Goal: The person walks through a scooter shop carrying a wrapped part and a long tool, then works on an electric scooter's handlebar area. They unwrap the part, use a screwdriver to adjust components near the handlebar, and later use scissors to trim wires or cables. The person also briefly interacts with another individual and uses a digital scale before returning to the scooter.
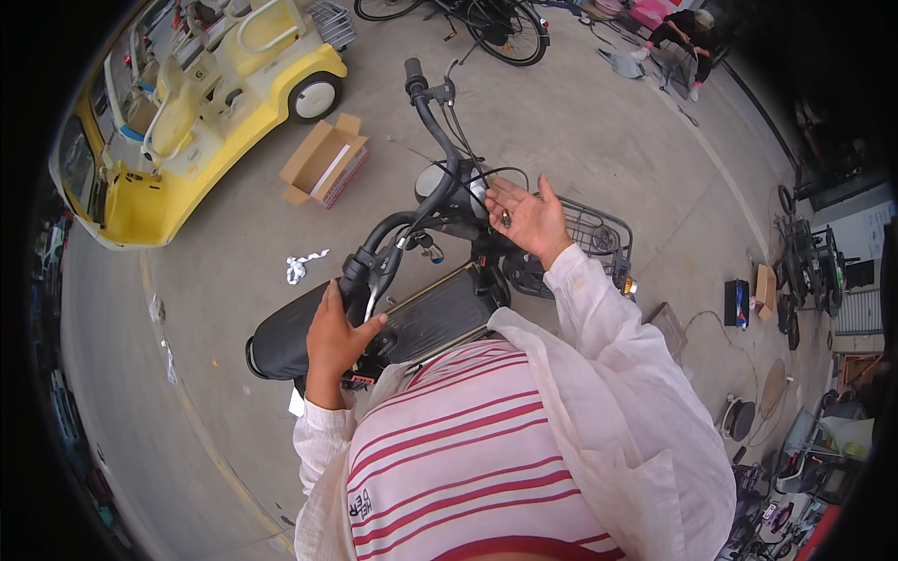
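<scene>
A dark electric bike's curved handlebar (pixel 440 192) stands in front of me. My left hand (pixel 337 338) rests over its near grip, thumb spread toward the silver brake lever (pixel 374 297); the grip itself is mostly hidden beneath the palm. Turned palm up, my right hand (pixel 535 222) has its fingers extended beside the front of the bike. Small dark metal parts (pixel 506 219) lie on that palm, too tiny to identify. Below the bars are a black footboard (pixel 440 318) and a black padded seat (pixel 295 332). A wire basket (pixel 589 234) sits beyond my right wrist.
An open cardboard box (pixel 327 161) stands on the concrete, near a yellow cart (pixel 224 103). Crumpled white material (pixel 297 269) lies left of the bike. Another bicycle (pixel 505 33) is at the far side, and a person (pixel 687 37) sits at far right. Parts and boxes (pixel 765 290) line the right.
</scene>
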A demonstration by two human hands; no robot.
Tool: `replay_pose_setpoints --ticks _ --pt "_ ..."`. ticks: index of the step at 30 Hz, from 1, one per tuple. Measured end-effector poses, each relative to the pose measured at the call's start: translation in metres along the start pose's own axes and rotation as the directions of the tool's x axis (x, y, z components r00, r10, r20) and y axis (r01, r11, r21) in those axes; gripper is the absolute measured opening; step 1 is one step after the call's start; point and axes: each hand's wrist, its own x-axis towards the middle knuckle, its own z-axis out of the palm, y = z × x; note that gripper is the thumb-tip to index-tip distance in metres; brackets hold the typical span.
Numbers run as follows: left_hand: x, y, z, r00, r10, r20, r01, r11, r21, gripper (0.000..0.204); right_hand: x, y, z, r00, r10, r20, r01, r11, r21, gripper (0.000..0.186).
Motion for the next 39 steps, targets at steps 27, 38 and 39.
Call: replay_pose_setpoints --ticks 27,38,39 --pt "0.000 -0.011 0.008 0.995 0.036 -0.089 -0.036 0.999 0.007 0.076 -0.027 0.017 0.040 0.980 -0.007 0.198 -0.017 0.993 0.117 0.086" --pt "0.005 -0.008 0.007 0.980 -0.162 -0.113 0.156 0.986 -0.057 0.057 -0.027 0.029 0.038 0.985 0.043 0.167 -0.045 0.999 0.008 0.080" --pt "0.006 -0.007 0.007 0.976 -0.180 -0.123 0.174 0.983 -0.054 0.054 -0.027 0.030 0.037 0.986 0.051 0.158 -0.053 0.999 0.010 0.079"
